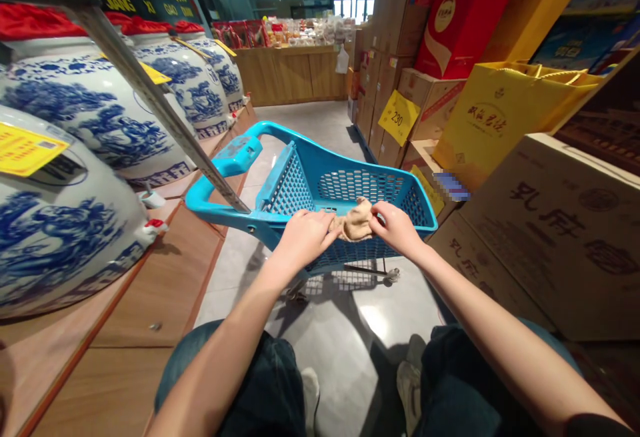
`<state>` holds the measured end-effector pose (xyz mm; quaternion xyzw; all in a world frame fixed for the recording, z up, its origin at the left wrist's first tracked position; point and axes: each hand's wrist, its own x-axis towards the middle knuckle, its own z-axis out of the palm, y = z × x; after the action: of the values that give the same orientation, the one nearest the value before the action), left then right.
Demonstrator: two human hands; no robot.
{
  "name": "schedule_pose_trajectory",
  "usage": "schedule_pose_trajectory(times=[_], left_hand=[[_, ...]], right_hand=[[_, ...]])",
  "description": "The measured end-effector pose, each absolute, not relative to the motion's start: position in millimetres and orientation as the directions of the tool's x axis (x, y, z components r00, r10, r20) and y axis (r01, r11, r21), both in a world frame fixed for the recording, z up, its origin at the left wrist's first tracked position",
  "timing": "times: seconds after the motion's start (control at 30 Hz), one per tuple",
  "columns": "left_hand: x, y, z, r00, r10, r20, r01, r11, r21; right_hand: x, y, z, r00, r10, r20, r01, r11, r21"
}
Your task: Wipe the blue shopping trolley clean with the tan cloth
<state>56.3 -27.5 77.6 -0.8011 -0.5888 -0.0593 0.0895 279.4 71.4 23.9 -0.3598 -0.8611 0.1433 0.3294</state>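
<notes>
A crumpled beige cloth (359,222) lies over the near rim of a blue plastic shopping cart (345,157). From the left, my left hand (310,237) is closed at that rim, its thumb and fingers on the cloth's left end. My right hand (395,227) pinches the cloth's right edge between thumb and fingers. The tips of my left fingers are partly hidden behind the rim and cloth. A metal pole (165,113) rises from the cart's handle end toward the upper left.
Large blue-and-white porcelain jars (100,110) with red covers stand on a wooden platform (145,283) at left. Cardboard boxes (565,237) and a yellow gift bag (495,117) are stacked close at right. A wooden counter (290,73) with packaged goods stands at the back.
</notes>
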Motion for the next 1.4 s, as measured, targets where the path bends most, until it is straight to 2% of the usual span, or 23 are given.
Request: schedule_pose_trajectory(times=[0.1,0.2,0.3,0.37,0.47,0.6,0.73,0.83,0.97,1.03,1.17,1.23,1.4], left_hand=[[65.2,-25.3,69.5,0.256,0.939,0.230,0.961,-0.222,-0.164],[72.1,-22.5,62.4,0.275,0.930,0.244,0.953,-0.228,-0.201],[74.8,-20.6,60.6,0.274,0.932,0.238,0.951,-0.227,-0.208],[75.4,-20.4,61.3,0.269,0.936,0.227,0.953,-0.225,-0.203],[74.6,-21.5,62.6,0.258,0.938,0.232,0.958,-0.219,-0.184],[70.1,-23.3,62.6,0.254,0.916,0.311,0.965,-0.219,-0.142],[69.1,-22.5,58.7,0.271,0.896,0.351,0.960,-0.222,-0.172],[72.2,-21.0,54.3,0.276,0.902,0.332,0.950,-0.204,-0.237],[71.5,-20.4,51.0,0.294,0.887,0.355,0.941,-0.204,-0.268],[68.9,-20.9,50.8,0.309,0.877,0.367,0.937,-0.216,-0.273],[66.9,-22.0,50.9,0.325,0.869,0.373,0.934,-0.232,-0.272],[68.9,-22.0,50.4,0.317,0.873,0.370,0.936,-0.225,-0.272],[76.1,-21.1,49.4,0.279,0.887,0.367,0.950,-0.200,-0.239]], right_hand=[[278.5,70.3,19.4,-0.472,0.748,0.466,0.591,0.661,-0.462],[267.0,55.4,15.7,-0.541,0.683,0.490,0.511,0.730,-0.453],[254.5,40.7,16.0,-0.683,0.568,0.459,0.462,0.823,-0.331],[250.4,37.0,17.9,-0.738,0.538,0.407,0.477,0.843,-0.249],[252.8,40.3,22.3,-0.752,0.575,0.323,0.539,0.818,-0.202],[271.3,49.9,31.2,-0.743,0.629,0.229,0.611,0.777,-0.149],[289.1,51.9,34.2,-0.654,0.734,0.180,0.738,0.672,-0.058],[285.8,44.4,25.8,-0.604,0.759,0.243,0.780,0.626,-0.019],[279.5,38.2,12.6,-0.645,0.669,0.369,0.718,0.696,-0.008],[286.4,42.1,10.8,-0.656,0.664,0.359,0.710,0.704,-0.003],[307.7,53.1,12.1,-0.578,0.768,0.276,0.797,0.603,-0.011],[308.4,51.6,11.0,-0.527,0.798,0.293,0.828,0.560,-0.038],[278.8,31.0,5.6,-0.558,0.693,0.456,0.766,0.641,-0.038]])
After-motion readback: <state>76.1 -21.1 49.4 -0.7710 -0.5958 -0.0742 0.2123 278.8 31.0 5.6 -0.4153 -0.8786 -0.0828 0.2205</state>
